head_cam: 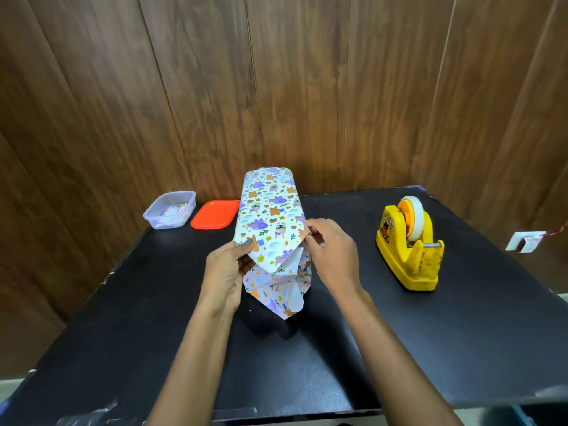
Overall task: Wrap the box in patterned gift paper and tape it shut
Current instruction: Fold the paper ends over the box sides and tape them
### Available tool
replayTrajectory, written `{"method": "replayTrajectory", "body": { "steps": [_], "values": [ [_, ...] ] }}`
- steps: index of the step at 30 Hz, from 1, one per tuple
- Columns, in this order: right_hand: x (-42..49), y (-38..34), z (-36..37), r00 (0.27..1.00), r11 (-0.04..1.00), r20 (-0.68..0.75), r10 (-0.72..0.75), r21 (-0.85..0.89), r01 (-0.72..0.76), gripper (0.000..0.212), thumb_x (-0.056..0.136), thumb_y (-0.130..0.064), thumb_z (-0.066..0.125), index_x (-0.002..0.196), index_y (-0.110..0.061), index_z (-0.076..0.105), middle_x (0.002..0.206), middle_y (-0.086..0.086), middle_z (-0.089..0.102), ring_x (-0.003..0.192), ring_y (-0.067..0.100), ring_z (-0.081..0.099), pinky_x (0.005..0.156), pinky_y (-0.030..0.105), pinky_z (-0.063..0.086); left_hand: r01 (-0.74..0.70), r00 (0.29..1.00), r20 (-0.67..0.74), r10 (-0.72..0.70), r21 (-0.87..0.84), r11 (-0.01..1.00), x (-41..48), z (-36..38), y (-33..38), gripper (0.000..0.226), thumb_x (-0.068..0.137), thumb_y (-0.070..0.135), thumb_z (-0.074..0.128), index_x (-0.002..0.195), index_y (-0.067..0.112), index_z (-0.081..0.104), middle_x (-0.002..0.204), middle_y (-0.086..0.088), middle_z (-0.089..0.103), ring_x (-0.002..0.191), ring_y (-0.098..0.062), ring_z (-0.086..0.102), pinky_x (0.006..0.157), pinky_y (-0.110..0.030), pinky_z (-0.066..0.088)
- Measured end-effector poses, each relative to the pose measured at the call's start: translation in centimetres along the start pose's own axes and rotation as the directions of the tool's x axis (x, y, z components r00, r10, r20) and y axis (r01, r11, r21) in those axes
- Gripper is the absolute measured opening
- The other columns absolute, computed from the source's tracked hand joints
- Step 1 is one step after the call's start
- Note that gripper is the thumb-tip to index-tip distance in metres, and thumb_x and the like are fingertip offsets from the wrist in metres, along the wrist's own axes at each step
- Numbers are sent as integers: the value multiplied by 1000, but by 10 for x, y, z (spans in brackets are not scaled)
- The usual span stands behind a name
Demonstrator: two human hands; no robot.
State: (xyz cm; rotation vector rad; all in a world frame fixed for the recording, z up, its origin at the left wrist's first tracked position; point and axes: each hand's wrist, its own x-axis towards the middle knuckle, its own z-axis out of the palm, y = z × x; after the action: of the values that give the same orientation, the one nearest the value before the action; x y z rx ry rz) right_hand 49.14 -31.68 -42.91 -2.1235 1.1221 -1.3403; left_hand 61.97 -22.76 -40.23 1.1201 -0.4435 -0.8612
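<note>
The box, covered in white gift paper (270, 210) printed with purple, orange and green shapes, lies lengthwise in the middle of the black table (430, 348). Its near end is open, with loose paper flaps hanging down toward me. My left hand (227, 272) grips the near left corner of the paper, thumb on top. My right hand (332, 250) pinches the near right corner fold. The box itself is hidden under the paper. A yellow tape dispenser (410, 244) with a white roll stands to the right, apart from both hands.
A clear plastic container (170, 210) with small items inside and its red lid (215, 215) sit at the table's back left. A dark wood-panelled wall rises behind the table. A white wall socket (524, 241) shows at far right.
</note>
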Motion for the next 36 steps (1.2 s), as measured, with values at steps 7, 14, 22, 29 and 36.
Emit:
{"method": "replayTrajectory", "body": {
  "steps": [7, 14, 22, 29, 36],
  "values": [
    [0, 6, 2, 993, 975, -72, 95, 210, -78, 16, 83, 3, 56, 81, -5, 69, 81, 5, 66, 76, 17, 61, 65, 29, 46, -13, 1000, 15, 13, 2, 1000, -3, -5, -2, 12, 88, -3, 53, 86, 1, 64, 67, 1, 72, 57, -7, 68, 46, -15, 49],
    [0, 8, 5, 975, 977, -68, -211, -8, 211, 15, 83, -8, 60, 94, -4, 70, 90, 3, 66, 76, 14, 63, 63, 12, 44, -26, 999, 30, 25, 24, 999, 0, -5, -1, 12, 89, -3, 53, 85, 1, 63, 67, 1, 72, 56, -6, 67, 46, -15, 49],
    [-10, 5, -3, 952, 904, -147, 267, 381, -194, 14, 82, 2, 59, 74, -8, 64, 76, 2, 65, 73, 13, 59, 64, 16, 44, -57, 998, 1, 57, -43, 997, 3, -12, -19, 12, 92, 0, 52, 90, 3, 63, 80, -1, 72, 65, -7, 69, 51, -18, 52],
    [-15, -6, -3, 712, 639, 546, 441, 367, -676, 42, 83, -37, 68, 78, 4, 62, 75, 12, 58, 65, 16, 50, 54, 19, 41, -202, 978, -24, 206, 104, 974, 12, -8, -44, 6, 92, 5, 55, 90, 10, 57, 91, -10, 66, 88, -24, 63, 81, -42, 51],
    [-13, -3, 27, 778, 595, 333, 532, 506, -624, 16, 75, -10, 76, 82, 1, 67, 83, 11, 68, 73, 21, 61, 70, 34, 49, -353, 930, 12, 367, 301, 886, 12, -7, -57, 24, 90, -2, 54, 96, 21, 51, 91, 0, 67, 90, -19, 66, 77, -32, 53]
  ]
}}
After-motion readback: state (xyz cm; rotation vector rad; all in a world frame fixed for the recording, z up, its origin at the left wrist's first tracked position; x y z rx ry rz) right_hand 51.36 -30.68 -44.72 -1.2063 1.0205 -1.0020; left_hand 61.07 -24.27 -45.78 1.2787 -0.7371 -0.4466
